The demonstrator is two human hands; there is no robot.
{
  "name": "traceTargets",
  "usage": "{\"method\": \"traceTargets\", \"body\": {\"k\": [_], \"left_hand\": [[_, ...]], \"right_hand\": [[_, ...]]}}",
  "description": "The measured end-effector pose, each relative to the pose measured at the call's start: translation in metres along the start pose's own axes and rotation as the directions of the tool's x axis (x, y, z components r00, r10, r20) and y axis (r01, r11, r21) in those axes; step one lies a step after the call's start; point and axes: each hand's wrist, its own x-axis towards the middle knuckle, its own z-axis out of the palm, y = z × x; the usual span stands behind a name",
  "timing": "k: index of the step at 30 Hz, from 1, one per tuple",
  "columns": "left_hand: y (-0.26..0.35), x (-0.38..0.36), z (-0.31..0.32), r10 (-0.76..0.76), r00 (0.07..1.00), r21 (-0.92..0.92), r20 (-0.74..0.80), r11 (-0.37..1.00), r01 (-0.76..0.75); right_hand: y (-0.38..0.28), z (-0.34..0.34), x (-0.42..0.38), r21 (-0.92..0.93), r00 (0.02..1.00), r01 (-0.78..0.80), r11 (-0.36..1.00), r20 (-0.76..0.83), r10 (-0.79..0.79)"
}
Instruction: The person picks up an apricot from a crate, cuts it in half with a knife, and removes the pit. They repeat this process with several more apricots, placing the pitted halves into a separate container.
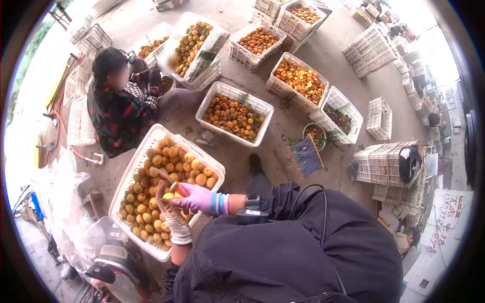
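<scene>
A white crate (116,202) full of orange-yellow fruit stands at the left, and both hands are over it. My left hand (173,219), in a dirty white glove, comes up from below with its fingers raised and curled around a yellow fruit (168,196). My right hand (196,198), in a purple glove with a blue-striped cuff, reaches in from the right and touches my left hand at this fruit. Its fingers are closed in a pinch on a small, pale object (173,186) that is too small to name.
A person (118,108) in a patterned jacket sits at the upper left. Ahead stand crates of fruit (199,113) (270,86). A blue mat-like item (306,156) and a round basket (314,126) are right of centre. Stacked crates (384,164) stand at the right; plastic sheeting (65,197) hangs left.
</scene>
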Motion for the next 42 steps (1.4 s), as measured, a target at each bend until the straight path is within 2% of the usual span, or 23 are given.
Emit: {"method": "traceTargets", "body": {"k": [1,3,7,8,11,14,15,16,17,18,19,20,21,22,24,26,28,30,32,33,35,38,42], "left_hand": [[0.001,0.003,0.014,0.076,0.995,0.109,0.063,0.991,-0.083],[0.004,0.004,0.047,0.035,0.994,0.126,0.107,0.991,-0.049],[-0.013,-0.002,0.121,-0.193,0.903,-0.193,0.384,0.94,0.283],[-0.024,-0.002,0.138,-0.186,0.88,-0.28,0.437,0.902,0.33],[-0.005,0.003,0.179,-0.119,0.915,-0.295,0.386,0.924,0.245],[0.018,0.006,0.174,-0.271,0.938,0.211,0.218,0.951,0.226],[0.017,0.003,0.166,-0.294,0.941,0.295,0.17,0.926,0.235],[0.006,-0.002,0.159,-0.324,0.939,0.38,0.118,0.888,0.259],[-0.017,-0.009,0.148,-0.313,0.947,0.405,0.078,0.878,0.257],[-0.033,-0.015,0.137,-0.298,0.952,0.418,0.064,0.875,0.246],[-0.03,-0.019,0.131,-0.368,0.929,0.383,0.039,0.864,0.327],[-0.025,-0.019,0.129,-0.431,0.901,0.332,0.039,0.856,0.396],[-0.016,-0.021,0.127,-0.505,0.863,0.167,0.001,0.851,0.498],[-0.032,-0.021,0.107,-0.499,0.867,0.16,-0.007,0.855,0.493],[-0.08,-0.014,0.046,-0.367,0.923,0.382,-0.117,0.841,0.383],[-0.069,0.01,0.018,-0.336,0.921,0.477,-0.199,0.787,0.391],[-0.066,0.041,-0.019,-0.333,0.9,0.596,-0.281,0.674,0.436],[-0.048,0.074,-0.042,-0.17,0.94,0.83,-0.296,0.441,0.341],[-0.053,0.106,-0.07,-0.125,0.95,0.908,-0.287,0.28,0.311],[-0.055,0.119,-0.078,-0.129,0.95,0.906,-0.283,0.29,0.309],[-0.06,0.139,-0.091,-0.285,0.917,0.952,-0.278,0.041,0.302],[-0.066,0.157,-0.101,-0.322,0.926,0.98,-0.199,-0.043,0.196],[-0.065,0.163,-0.108,-0.35,0.919,0.977,-0.181,0.043,0.209]], "right_hand": [[-0.008,-0.014,-0.007,0.061,0.999,-0.038,0.997,0.013,0.037],[-0.019,-0.05,-0.017,0.221,0.99,-0.121,0.968,0.1,0.101],[-0.044,-0.125,-0.059,0.224,0.996,-0.083,0.971,0.054,0.073],[-0.05,-0.141,-0.07,0.301,1.0,-0.031,0.953,0.013,0.028],[-0.067,-0.229,-0.101,0.293,0.938,-0.083,0.953,-0.3,0.174],[-0.114,-0.348,-0.134,0.343,0.88,0.073,0.936,-0.464,0.101],[-0.121,-0.421,-0.133,0.469,0.896,0.115,0.876,-0.429,0.112],[-0.169,-0.429,-0.139,0.23,0.817,0.186,0.955,-0.577,-0.02],[-0.182,-0.487,-0.141,-0.032,0.675,0.216,0.976,-0.718,-0.173],[-0.193,-0.568,-0.145,-0.156,0.52,0.129,0.979,-0.83,-0.2],[-0.215,-0.615,-0.155,-0.346,0.443,-0.023,0.938,-0.845,-0.3],[-0.218,-0.688,-0.153,-0.401,0.34,0.123,0.908,-0.842,-0.418],[-0.234,-0.683,-0.153,-0.541,0.188,-0.032,0.84,-0.829,-0.527],[-0.248,-0.674,-0.164,-0.634,0.038,-0.208,0.745,-0.767,-0.641],[-0.235,-0.654,-0.161,-0.512,0.103,-0.112,0.851,-0.858,-0.503],[-0.197,-0.623,-0.156,-0.444,0.209,-0.023,0.896,-0.878,-0.43],[-0.147,-0.581,-0.155,-0.342,0.312,-0.215,0.915,-0.912,-0.267],[-0.11,-0.469,-0.147,-0.321,0.485,-0.046,0.946,-0.835,-0.26],[-0.069,-0.423,-0.15,-0.238,0.529,-0.085,0.968,-0.834,-0.159],[-0.05,-0.407,-0.151,-0.219,0.53,-0.11,0.97,-0.838,-0.129],[-0.032,-0.366,-0.153,-0.197,0.529,-0.161,0.967,-0.845,-0.084],[-0.025,-0.323,-0.151,-0.226,0.533,-0.212,0.951,-0.842,-0.081],[-0.029,-0.277,-0.131,-0.309,0.562,-0.086,0.947,-0.8,-0.211]]}}
